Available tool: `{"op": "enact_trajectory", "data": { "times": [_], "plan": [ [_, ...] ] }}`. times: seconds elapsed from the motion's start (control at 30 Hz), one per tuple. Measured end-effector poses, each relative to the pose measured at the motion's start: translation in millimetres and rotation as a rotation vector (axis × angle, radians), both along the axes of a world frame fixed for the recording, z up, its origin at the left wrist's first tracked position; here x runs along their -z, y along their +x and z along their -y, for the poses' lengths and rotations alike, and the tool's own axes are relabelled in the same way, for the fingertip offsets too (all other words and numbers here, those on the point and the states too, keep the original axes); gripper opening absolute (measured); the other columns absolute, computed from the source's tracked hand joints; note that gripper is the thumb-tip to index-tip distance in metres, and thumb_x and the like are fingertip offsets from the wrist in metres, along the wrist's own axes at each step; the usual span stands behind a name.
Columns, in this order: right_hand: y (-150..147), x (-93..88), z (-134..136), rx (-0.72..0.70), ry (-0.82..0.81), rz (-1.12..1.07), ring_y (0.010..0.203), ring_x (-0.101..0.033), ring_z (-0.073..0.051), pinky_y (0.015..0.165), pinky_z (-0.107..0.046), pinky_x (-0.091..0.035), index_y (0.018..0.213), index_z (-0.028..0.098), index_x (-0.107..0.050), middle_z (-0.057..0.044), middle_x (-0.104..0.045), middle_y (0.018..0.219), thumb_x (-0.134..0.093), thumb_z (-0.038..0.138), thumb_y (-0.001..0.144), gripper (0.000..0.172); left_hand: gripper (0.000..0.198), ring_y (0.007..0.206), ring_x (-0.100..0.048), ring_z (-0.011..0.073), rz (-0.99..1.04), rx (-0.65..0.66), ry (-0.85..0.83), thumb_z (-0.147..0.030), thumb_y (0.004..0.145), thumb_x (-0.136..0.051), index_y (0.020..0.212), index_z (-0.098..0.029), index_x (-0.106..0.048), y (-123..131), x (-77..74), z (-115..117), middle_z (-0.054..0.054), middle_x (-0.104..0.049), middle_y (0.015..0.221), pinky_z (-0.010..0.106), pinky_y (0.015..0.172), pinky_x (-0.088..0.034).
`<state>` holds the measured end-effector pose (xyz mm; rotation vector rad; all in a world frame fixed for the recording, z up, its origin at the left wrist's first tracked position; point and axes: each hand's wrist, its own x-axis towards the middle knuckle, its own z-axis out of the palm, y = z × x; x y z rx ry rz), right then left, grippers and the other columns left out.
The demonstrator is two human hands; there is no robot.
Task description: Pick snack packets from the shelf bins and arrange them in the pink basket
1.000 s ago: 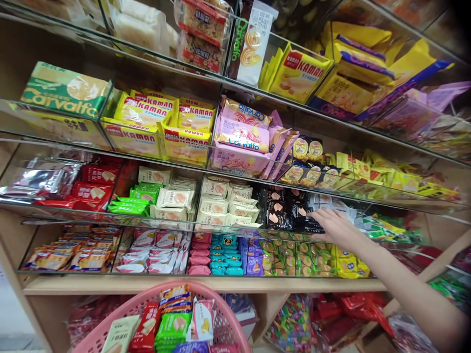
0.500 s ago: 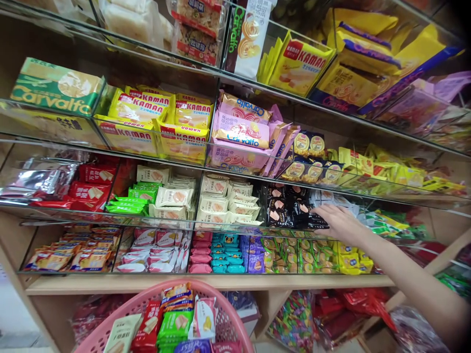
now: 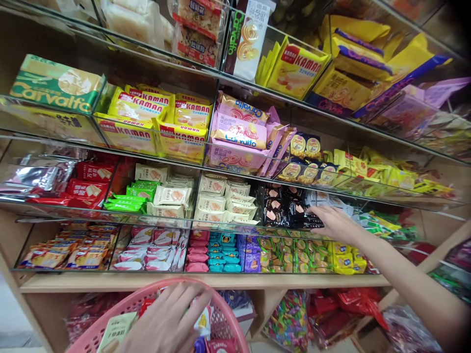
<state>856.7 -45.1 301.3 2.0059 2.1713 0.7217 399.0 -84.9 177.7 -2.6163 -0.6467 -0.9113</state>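
My right hand (image 3: 334,223) reaches in from the right to the third shelf. Its bent fingers are closed at the edge of the black wafer packets (image 3: 274,206), and its fingertips are partly hidden. Over the pink plastic basket (image 3: 235,321), my left hand (image 3: 167,314) is open, palm down, with its fingers somewhat apart. It covers much of the basket's contents. Around it in the basket show a cream packet (image 3: 117,327), a bit of a red packet (image 3: 146,306) and a pink one (image 3: 222,345).
Clear dividers split the shelves into bins. Cream packets (image 3: 211,202) lie left of the black ones, pale silvery packets (image 3: 327,200) right of them. Teal packets (image 3: 224,252) fill a lower bin. Below the wooden ledge (image 3: 121,283) lies a bag of colourful sweets (image 3: 287,318).
My left hand has come into view over the basket, hiding several packets. My right hand stays by the black packets, its fingers slightly lower. The view has shifted a little.
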Motion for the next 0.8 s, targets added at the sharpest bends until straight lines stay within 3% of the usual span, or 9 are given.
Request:
{"op": "enact_trajectory", "data": {
  "times": [0.07,0.13,0.17,0.23,0.33,0.47,0.6,0.8],
  "plan": [
    [1,2.9,0,-0.010,0.017,-0.005,0.098,-0.058,-0.031,0.082,-0.042,-0.043,0.107,0.017,-0.053,-0.013,-0.064,0.101,-0.062,0.028,0.074,0.036,0.036,0.103,-0.053,0.0225,-0.069,0.119,0.026,-0.019,0.086,-0.047,0.121,-0.013,-0.048,42,-52.8,-28,0.009,-0.061,0.113,0.035,0.086,-0.044],
    [4,6.6,-1,-0.030,0.048,-0.004,0.098,-0.058,-0.031,0.081,-0.041,-0.044,0.106,0.018,-0.053,-0.013,-0.064,0.102,-0.063,0.027,0.073,0.036,0.032,0.110,-0.049,0.0209,-0.116,0.204,0.119,-0.021,0.090,-0.041,0.120,-0.013,-0.047,92,-97.5,-57,0.009,-0.059,0.115,0.035,0.092,-0.041],
    [5,8.2,-1,-0.044,0.068,-0.004,0.099,-0.058,-0.030,0.081,-0.040,-0.044,0.106,0.019,-0.053,-0.013,-0.064,0.103,-0.063,0.027,0.073,0.036,0.030,0.112,-0.048,0.0207,-0.136,0.220,0.178,-0.020,0.090,-0.040,0.118,-0.012,-0.049,118,-113.5,-70,0.010,-0.058,0.117,0.035,0.094,-0.040],
    [7,10.2,-1,-0.067,0.090,-0.005,0.099,-0.058,-0.030,0.080,-0.038,-0.044,0.106,0.019,-0.053,-0.012,-0.064,0.102,-0.063,0.026,0.072,0.035,0.028,0.111,-0.050,0.0213,-0.208,0.228,0.258,-0.018,0.091,-0.036,0.111,-0.010,-0.054,167,-131.4,-94,0.011,-0.060,0.113,0.036,0.091,-0.042],
    [8,11.1,1,-0.076,0.103,-0.012,0.097,-0.058,-0.029,0.079,-0.038,-0.045,0.103,0.020,-0.053,-0.011,-0.065,0.098,-0.062,0.026,0.073,0.032,0.033,0.119,-0.047,0.0198,-0.281,0.252,0.298,-0.013,0.092,-0.033,0.117,-0.014,-0.054,227,-133.5,-117,0.009,-0.058,0.124,0.040,0.101,-0.035],
    [13,14.1,3,-0.122,0.125,-0.020,0.098,-0.058,-0.029,0.081,-0.039,-0.045,0.105,0.021,-0.051,-0.011,-0.064,0.101,-0.058,0.026,0.075,0.031,0.034,0.130,-0.038,0.0191,-0.357,0.219,0.262,-0.013,0.091,-0.035,0.117,-0.019,-0.057,275,-125.4,-128,0.004,-0.056,0.131,0.049,0.109,-0.025],
    [21,20.7,4,-0.176,0.178,-0.016,0.099,-0.059,-0.029,0.080,-0.040,-0.046,0.109,0.022,-0.050,-0.012,-0.064,0.105,-0.054,0.028,0.078,0.032,0.031,0.131,-0.038,0.0196,-0.421,0.177,0.189,-0.011,0.089,-0.040,0.110,-0.020,-0.061,296,-122.5,-135,0.001,-0.062,0.123,0.056,0.110,-0.022],
    [26,24.4,18,-0.230,0.272,-0.014,0.103,-0.057,-0.030,0.085,-0.042,-0.045,0.112,0.020,-0.048,-0.012,-0.062,0.108,-0.049,0.029,0.082,0.031,0.025,0.125,-0.043,0.0219,-0.427,0.160,0.177,-0.014,0.089,-0.044,0.104,-0.018,-0.063,298,-123.1,-136,0.003,-0.067,0.113,0.055,0.109,-0.020]
  ]
}}
